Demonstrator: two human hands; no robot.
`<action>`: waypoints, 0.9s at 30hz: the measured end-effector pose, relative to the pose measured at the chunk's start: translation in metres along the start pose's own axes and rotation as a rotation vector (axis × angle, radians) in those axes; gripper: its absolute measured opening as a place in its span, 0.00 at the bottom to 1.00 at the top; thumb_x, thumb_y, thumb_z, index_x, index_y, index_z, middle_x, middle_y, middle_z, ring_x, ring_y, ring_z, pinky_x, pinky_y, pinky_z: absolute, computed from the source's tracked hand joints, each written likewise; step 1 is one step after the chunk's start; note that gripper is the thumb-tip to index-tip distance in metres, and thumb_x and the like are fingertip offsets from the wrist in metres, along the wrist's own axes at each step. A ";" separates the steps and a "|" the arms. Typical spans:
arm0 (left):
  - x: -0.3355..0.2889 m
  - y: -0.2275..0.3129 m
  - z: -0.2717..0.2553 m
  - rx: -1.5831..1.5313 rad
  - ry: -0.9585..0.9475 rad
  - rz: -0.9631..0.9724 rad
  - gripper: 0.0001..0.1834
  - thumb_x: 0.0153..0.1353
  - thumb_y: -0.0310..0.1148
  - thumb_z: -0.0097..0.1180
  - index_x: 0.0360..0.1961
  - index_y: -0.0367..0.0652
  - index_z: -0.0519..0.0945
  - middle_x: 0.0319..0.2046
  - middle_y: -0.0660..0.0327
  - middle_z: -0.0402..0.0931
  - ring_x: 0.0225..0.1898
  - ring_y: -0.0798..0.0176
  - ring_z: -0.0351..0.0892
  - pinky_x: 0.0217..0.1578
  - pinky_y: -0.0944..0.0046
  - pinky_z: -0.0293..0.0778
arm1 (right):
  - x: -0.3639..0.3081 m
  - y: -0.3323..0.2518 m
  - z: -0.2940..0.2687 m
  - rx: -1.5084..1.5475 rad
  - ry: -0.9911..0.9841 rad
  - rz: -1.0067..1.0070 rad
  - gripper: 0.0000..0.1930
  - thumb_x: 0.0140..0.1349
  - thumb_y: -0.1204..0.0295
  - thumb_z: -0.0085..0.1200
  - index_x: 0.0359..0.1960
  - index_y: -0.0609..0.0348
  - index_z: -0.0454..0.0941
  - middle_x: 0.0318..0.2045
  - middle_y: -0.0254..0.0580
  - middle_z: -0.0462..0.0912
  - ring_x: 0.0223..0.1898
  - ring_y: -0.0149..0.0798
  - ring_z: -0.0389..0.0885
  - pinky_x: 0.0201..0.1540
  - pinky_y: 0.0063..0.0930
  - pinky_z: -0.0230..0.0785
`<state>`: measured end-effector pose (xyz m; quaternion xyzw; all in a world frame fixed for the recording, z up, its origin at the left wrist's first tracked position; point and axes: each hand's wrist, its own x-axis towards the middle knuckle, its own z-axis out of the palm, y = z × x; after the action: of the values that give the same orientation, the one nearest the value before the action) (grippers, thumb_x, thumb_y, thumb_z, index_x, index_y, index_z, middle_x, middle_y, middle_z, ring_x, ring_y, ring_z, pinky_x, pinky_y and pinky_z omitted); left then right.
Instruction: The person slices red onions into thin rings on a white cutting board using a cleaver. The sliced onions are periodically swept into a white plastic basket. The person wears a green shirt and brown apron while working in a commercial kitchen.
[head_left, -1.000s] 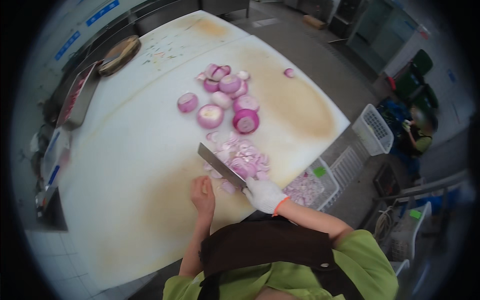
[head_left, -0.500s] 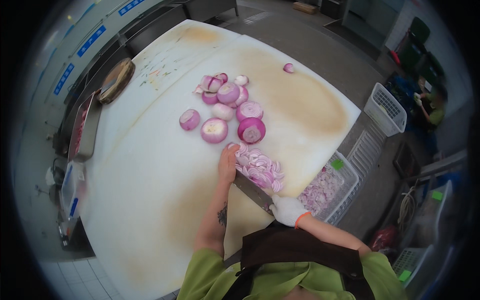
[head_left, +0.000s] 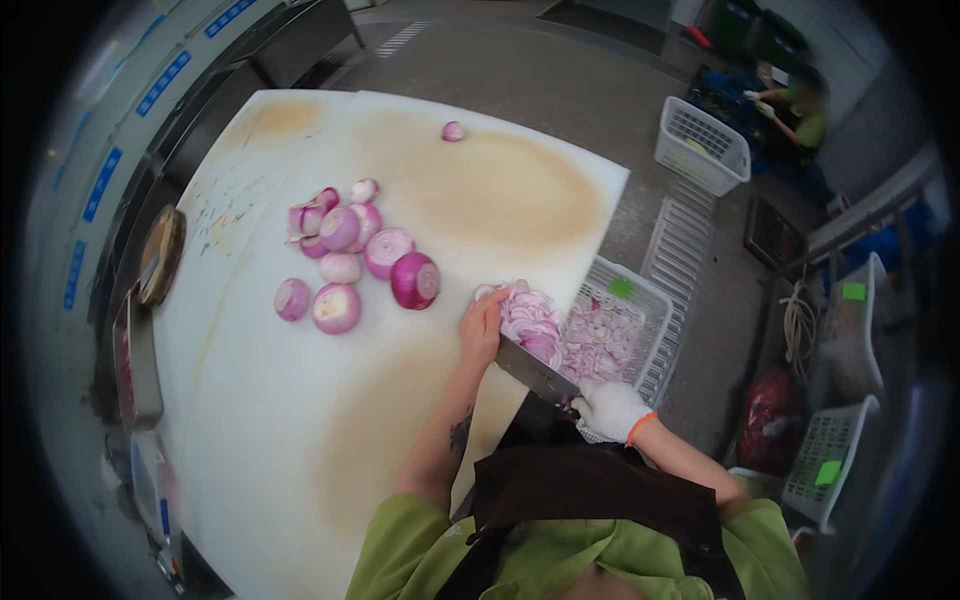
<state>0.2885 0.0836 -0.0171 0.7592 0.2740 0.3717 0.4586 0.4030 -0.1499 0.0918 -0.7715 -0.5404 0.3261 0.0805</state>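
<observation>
My right hand, in a white glove with an orange cuff, grips a kitchen knife with a broad blade; its handle is hidden in the glove. The blade lies against the near side of a heap of sliced red onion. Bare, with fingers stretched out, my left hand rests at the blade's far end and touches the slices' left side. The heap is at the board's right edge, beside a white plastic basket that holds more sliced onion.
Several peeled red onions sit left on the white board, with a small onion piece at its far side. A round wooden block and a metal tray line the left. Another white basket stands near a co-worker.
Both hands and the knife have pushed the sliced onion rightward across the board, to its edge by the basket. The view has shifted right, so the whole onions appear farther left.
</observation>
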 end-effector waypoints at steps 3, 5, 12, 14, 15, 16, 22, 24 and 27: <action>0.011 0.011 0.048 -0.059 -0.081 0.058 0.15 0.65 0.32 0.44 0.44 0.40 0.81 0.44 0.52 0.80 0.46 0.51 0.77 0.50 0.59 0.69 | -0.020 0.020 -0.010 -0.004 0.046 0.107 0.15 0.62 0.61 0.48 0.35 0.63 0.71 0.24 0.59 0.79 0.29 0.61 0.78 0.34 0.52 0.69; 0.015 0.021 0.079 -0.099 -0.147 0.091 0.15 0.65 0.33 0.44 0.45 0.41 0.81 0.44 0.52 0.80 0.46 0.51 0.77 0.49 0.59 0.70 | -0.037 0.044 -0.010 -0.009 0.071 0.148 0.15 0.62 0.61 0.48 0.35 0.63 0.71 0.24 0.58 0.79 0.29 0.61 0.78 0.34 0.52 0.69; 0.019 0.055 0.136 -0.070 -0.525 0.160 0.21 0.68 0.47 0.42 0.54 0.51 0.78 0.58 0.61 0.73 0.58 0.57 0.72 0.66 0.37 0.31 | -0.083 0.084 -0.022 -0.111 0.086 0.309 0.12 0.60 0.62 0.49 0.35 0.59 0.71 0.24 0.54 0.79 0.29 0.58 0.79 0.33 0.52 0.70; 0.020 0.064 0.137 0.099 -0.635 0.136 0.21 0.67 0.46 0.42 0.56 0.52 0.77 0.58 0.61 0.73 0.59 0.58 0.71 0.66 0.36 0.32 | -0.090 0.091 -0.018 -0.142 0.128 0.271 0.11 0.57 0.64 0.50 0.35 0.58 0.71 0.24 0.53 0.79 0.28 0.57 0.79 0.32 0.51 0.71; 0.020 0.067 0.138 0.185 -0.686 0.124 0.21 0.67 0.46 0.43 0.56 0.53 0.76 0.58 0.62 0.73 0.59 0.58 0.71 0.66 0.36 0.33 | -0.092 0.099 -0.010 -0.149 0.185 0.216 0.10 0.56 0.65 0.51 0.35 0.58 0.71 0.24 0.52 0.79 0.28 0.57 0.79 0.31 0.50 0.71; 0.021 0.069 0.142 0.247 -0.750 0.099 0.25 0.64 0.52 0.45 0.58 0.54 0.74 0.60 0.62 0.71 0.59 0.54 0.71 0.66 0.34 0.34 | -0.093 0.106 -0.004 -0.158 0.243 0.163 0.10 0.55 0.66 0.51 0.34 0.58 0.71 0.24 0.52 0.79 0.28 0.57 0.79 0.31 0.50 0.71; -0.041 0.095 0.179 0.563 -1.171 0.395 0.45 0.51 0.63 0.54 0.68 0.57 0.60 0.69 0.59 0.55 0.70 0.48 0.49 0.66 0.35 0.39 | -0.082 0.122 0.000 -0.345 0.326 0.001 0.06 0.51 0.72 0.51 0.33 0.54 0.72 0.27 0.47 0.77 0.31 0.51 0.80 0.32 0.45 0.71; -0.066 0.096 0.193 0.361 -1.297 0.311 0.49 0.50 0.63 0.56 0.70 0.56 0.53 0.70 0.60 0.50 0.72 0.50 0.44 0.67 0.36 0.37 | -0.080 0.123 -0.005 -0.400 0.330 -0.022 0.05 0.51 0.72 0.50 0.31 0.52 0.72 0.26 0.44 0.76 0.32 0.49 0.79 0.33 0.43 0.71; -0.072 0.102 0.197 0.286 -1.353 0.245 0.53 0.48 0.61 0.59 0.71 0.52 0.50 0.71 0.60 0.47 0.73 0.51 0.40 0.68 0.36 0.33 | -0.091 0.127 -0.018 -0.440 0.360 -0.046 0.04 0.51 0.71 0.50 0.30 0.51 0.73 0.25 0.42 0.75 0.31 0.47 0.78 0.33 0.42 0.69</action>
<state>0.4151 -0.1119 -0.0073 0.9022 -0.1129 -0.1729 0.3786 0.4945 -0.2779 0.0826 -0.8035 -0.5925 0.0569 0.0133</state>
